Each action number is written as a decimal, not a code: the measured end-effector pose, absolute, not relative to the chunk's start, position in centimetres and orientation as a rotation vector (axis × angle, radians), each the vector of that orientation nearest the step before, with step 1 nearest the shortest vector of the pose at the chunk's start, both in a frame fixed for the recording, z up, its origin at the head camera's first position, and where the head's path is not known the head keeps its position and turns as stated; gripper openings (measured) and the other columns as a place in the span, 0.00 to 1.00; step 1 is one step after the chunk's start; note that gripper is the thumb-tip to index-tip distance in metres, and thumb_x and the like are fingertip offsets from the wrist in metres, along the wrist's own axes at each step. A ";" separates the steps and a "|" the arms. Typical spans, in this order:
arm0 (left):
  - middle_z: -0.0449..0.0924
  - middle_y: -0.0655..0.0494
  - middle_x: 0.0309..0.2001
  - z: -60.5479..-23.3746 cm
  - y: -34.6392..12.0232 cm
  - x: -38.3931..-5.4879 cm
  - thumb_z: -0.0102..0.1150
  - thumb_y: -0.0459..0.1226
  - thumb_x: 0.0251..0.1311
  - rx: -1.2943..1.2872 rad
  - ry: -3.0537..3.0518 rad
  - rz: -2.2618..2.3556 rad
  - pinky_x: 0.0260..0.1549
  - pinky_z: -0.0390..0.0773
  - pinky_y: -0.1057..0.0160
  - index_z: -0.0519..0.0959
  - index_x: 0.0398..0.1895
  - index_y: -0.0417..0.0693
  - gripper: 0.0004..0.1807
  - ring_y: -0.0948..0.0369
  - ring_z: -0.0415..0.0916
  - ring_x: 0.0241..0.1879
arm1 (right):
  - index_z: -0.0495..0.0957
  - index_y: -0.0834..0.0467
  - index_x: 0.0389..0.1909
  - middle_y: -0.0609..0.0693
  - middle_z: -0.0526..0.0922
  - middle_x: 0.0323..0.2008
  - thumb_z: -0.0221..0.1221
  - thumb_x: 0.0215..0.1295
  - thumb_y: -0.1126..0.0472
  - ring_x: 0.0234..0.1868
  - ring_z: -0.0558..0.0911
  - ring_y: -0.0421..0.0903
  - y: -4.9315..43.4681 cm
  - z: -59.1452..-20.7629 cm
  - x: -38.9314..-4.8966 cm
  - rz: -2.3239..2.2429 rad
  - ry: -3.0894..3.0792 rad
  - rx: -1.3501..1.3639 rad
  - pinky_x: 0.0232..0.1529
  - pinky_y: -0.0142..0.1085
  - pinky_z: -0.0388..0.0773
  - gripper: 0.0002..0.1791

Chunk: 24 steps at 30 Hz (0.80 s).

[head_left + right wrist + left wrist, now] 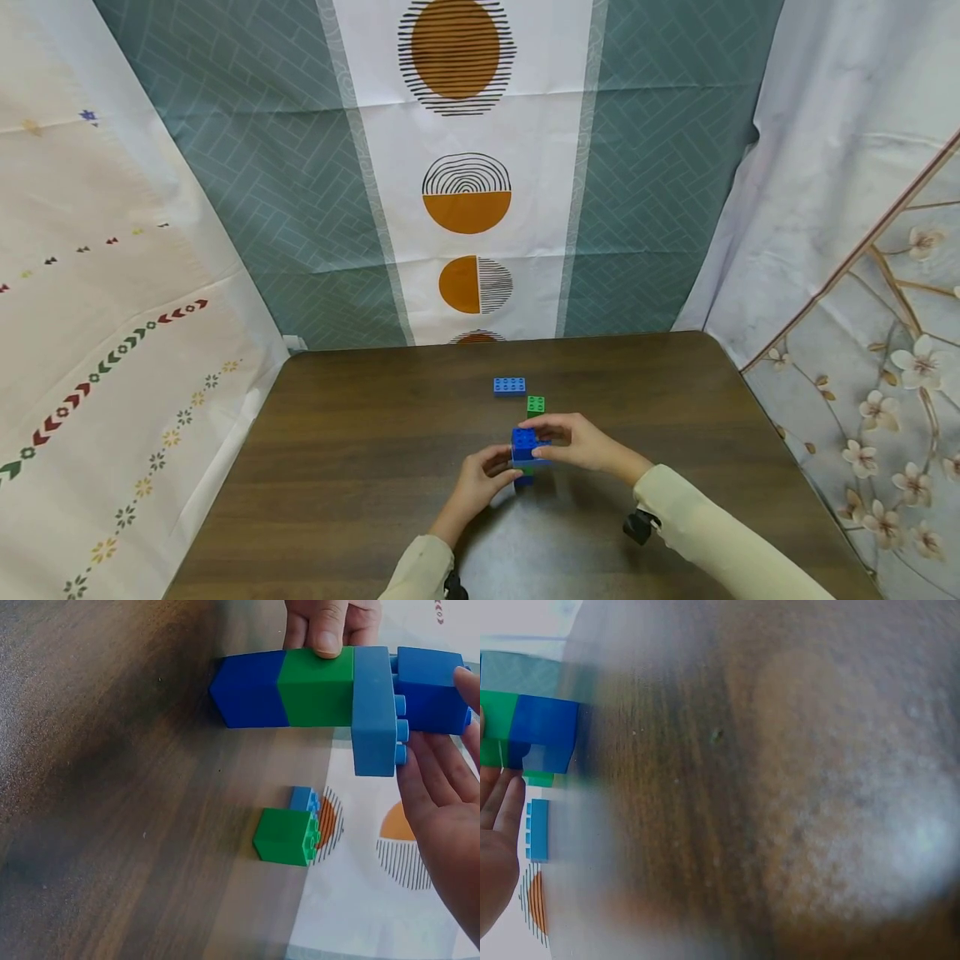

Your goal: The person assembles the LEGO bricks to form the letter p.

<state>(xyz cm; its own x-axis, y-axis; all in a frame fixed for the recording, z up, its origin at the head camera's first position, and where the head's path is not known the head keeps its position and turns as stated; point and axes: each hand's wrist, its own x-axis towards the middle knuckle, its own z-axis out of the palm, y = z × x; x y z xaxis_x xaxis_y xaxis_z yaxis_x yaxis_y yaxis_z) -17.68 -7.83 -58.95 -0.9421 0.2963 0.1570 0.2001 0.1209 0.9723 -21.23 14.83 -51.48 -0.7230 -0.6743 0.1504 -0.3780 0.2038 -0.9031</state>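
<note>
**Currently, the left hand [478, 483] and right hand [579, 443] are gripping one brick stack [523, 450]**

Nearest, two cream sleeves [738, 537] are extending over the bench [337, 467], a black device [640, 527] showing at each wrist. The left hand is clamping the stack low down, its thumb pressing the green block [316, 690]; a dark-blue block [251, 691] is forming the bottom end, and whether it is touching the bench is hard to tell. The right hand is pinching the blue top block [429, 694], which is sitting over one end of a long light-blue brick [372, 724], studs showing in a thin gap between the two. The stack is being held upright about midway between the bench's left and right edges. Beyond it, a loose green brick [536, 406] is standing studs up. Past that, slightly toward the far left corner, a loose light-blue brick [510, 387] is lying closest to the far edge. Behind that edge, a teal-and-white cloth [652, 208] is hanging.
</note>
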 end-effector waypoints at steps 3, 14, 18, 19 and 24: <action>0.81 0.41 0.49 -58.7 -7.8 -17.6 0.64 0.27 0.57 0.509 2.298 1.962 0.50 0.80 0.61 0.78 0.52 0.36 0.18 0.49 0.78 0.52 | 0.75 0.57 0.59 0.52 0.81 0.53 0.62 0.65 0.59 0.50 0.81 0.45 14.8 -51.5 -21.1 -1.528 2.225 -0.993 0.56 0.45 0.77 0.22; 0.80 0.34 0.48 -55.3 -7.8 -16.6 0.62 0.24 0.57 0.564 2.285 1.956 0.50 0.78 0.49 0.77 0.51 0.29 0.17 0.41 0.77 0.51 | 0.78 0.58 0.56 0.52 0.83 0.49 0.64 0.63 0.60 0.48 0.82 0.46 14.3 -50.9 -21.0 -1.537 2.266 -0.941 0.54 0.50 0.77 0.20; 0.80 0.36 0.49 -55.2 -7.8 -16.6 0.62 0.24 0.58 0.527 2.279 1.953 0.51 0.78 0.50 0.77 0.51 0.31 0.17 0.42 0.77 0.51 | 0.77 0.60 0.57 0.55 0.82 0.49 0.63 0.63 0.63 0.48 0.82 0.51 14.1 -50.7 -20.9 -1.537 2.273 -0.926 0.54 0.53 0.77 0.21; 0.80 0.36 0.49 -55.3 -7.8 -16.6 0.62 0.24 0.58 0.517 2.277 1.951 0.51 0.78 0.50 0.77 0.52 0.32 0.17 0.43 0.77 0.52 | 0.77 0.61 0.57 0.56 0.82 0.49 0.63 0.63 0.64 0.48 0.82 0.52 14.0 -50.7 -20.9 -1.535 2.278 -0.927 0.54 0.54 0.76 0.21; 0.80 0.37 0.49 -55.7 -7.9 -16.5 0.62 0.25 0.58 0.500 2.270 1.945 0.51 0.78 0.50 0.77 0.52 0.32 0.17 0.43 0.77 0.52 | 0.76 0.67 0.56 0.61 0.82 0.49 0.62 0.63 0.68 0.46 0.81 0.56 13.9 -50.0 -20.1 -1.543 2.277 -0.958 0.52 0.59 0.75 0.20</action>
<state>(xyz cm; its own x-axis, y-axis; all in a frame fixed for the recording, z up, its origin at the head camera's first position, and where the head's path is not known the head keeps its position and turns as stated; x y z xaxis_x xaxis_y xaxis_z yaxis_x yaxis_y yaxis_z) -16.52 -7.88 -55.67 -0.9396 0.3175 0.1282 0.1753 0.1245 0.9766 -20.14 13.91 -50.00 -0.7604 -0.6278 0.1663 -0.3870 0.2323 -0.8923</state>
